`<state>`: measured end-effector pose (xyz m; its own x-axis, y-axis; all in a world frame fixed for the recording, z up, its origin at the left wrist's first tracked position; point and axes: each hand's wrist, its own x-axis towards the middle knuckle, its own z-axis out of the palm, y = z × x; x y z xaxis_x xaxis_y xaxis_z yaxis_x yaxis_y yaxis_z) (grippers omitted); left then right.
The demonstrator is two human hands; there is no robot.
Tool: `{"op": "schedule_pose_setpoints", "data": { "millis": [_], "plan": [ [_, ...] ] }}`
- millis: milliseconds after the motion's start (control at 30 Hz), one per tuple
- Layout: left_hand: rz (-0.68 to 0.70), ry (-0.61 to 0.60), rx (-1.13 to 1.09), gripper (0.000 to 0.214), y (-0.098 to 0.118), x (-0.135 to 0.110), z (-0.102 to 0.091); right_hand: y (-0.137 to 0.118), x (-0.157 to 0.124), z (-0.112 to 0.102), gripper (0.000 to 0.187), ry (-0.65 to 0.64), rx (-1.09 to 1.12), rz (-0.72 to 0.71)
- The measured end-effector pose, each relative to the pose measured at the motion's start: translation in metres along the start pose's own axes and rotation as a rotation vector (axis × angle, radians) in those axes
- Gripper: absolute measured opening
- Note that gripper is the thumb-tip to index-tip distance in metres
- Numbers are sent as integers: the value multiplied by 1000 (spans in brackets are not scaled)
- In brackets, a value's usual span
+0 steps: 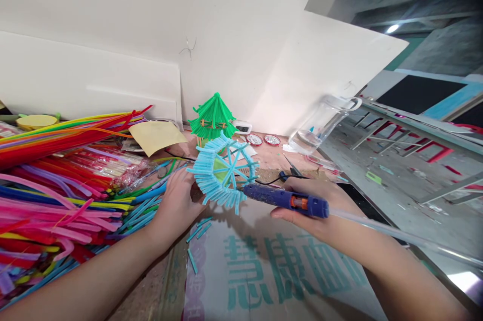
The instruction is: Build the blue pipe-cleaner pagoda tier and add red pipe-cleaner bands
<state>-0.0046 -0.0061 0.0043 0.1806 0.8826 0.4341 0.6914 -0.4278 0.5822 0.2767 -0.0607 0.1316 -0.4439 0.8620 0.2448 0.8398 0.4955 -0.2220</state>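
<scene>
Left hand [181, 200]: partly closed, fingers curled behind the left side of the blue fuzzy frame [211, 180] and gripping it; the fingertips are hidden, so how they press cannot be told.
Right hand [320, 225]: closed around the grip of the dark blue glue gun [267, 195], thumb along the near side; most of its fingers are out of sight behind the tool.
Blue frame: held up above the table [151, 286], over the far edge of the cardboard sheet [222, 306], tilted so that its spokes and green centre show; fuzzy strips fringe its left and lower sides.
Glue gun: nozzle at the frame's lower right rim; whether it touches cannot be told. A clear rod [385, 228] sticks out of its rear, past the table's right edge.
Green model [215, 112]: upright near the table's back edge, behind the frame, with a pointed roof.
Cut pieces [192, 261]: short blue lengths by the cardboard's far left corner.
Pipe cleaners [68, 145]: many-coloured bundles heaped along the table's left side.
Back right corner: a clear bottle [317, 125], leaning in view, with two red-rimmed discs [253, 140] to its left.
</scene>
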Motion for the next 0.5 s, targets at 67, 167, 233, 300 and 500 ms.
{"op": "schedule_pose_setpoints", "data": {
  "millis": [67, 167, 233, 300, 500],
  "plan": [
    [5, 5, 1, 11, -1, 0, 1, -1, 0, -1, 46, -14, 2, -12],
    [5, -6, 8, 9, -2, 0, 1, 0, 0, -2, 48, -27, 5, -11],
    [-1, -13, 13, 8, -3, 0, 1, 2, -1, -2, 48, -33, 9, 3],
    [1, -16, 9, 8, -3, 0, 1, 2, -1, -4, 46, -46, 25, 19],
    [-6, 24, -52, 12, 0, -1, 1, 0, -3, -10, 41, -77, 80, 54]
  ]
}}
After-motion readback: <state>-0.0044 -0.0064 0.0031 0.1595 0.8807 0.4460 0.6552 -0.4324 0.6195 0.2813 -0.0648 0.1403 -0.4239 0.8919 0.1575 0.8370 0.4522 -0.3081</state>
